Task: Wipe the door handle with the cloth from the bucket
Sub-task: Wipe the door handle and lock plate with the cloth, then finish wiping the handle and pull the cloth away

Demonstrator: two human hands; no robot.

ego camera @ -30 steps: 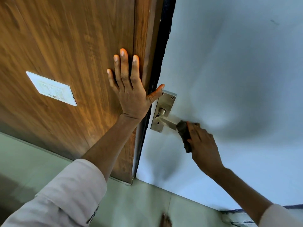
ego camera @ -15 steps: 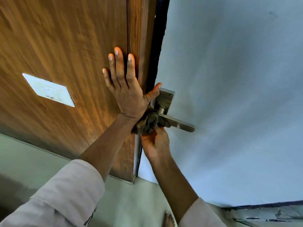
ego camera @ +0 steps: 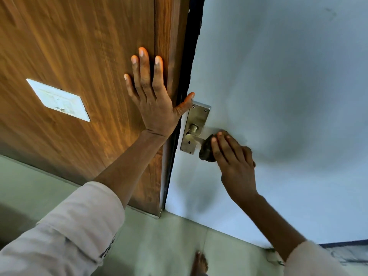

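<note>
Wiping step in hand: right hand (ego camera: 233,156), fingers (ego camera: 223,144) curled over the dark cloth (ego camera: 207,150), covers the lever door handle (ego camera: 196,139); left hand (ego camera: 153,100), fingers spread, braces the wooden panel (ego camera: 79,56); next, probably rub the backplate (ego camera: 197,116).

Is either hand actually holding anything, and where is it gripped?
The right hand clasps a dark bunched cloth around the metal lever door handle. The left hand holds nothing; it lies flat on the brown wooden panel.
</note>
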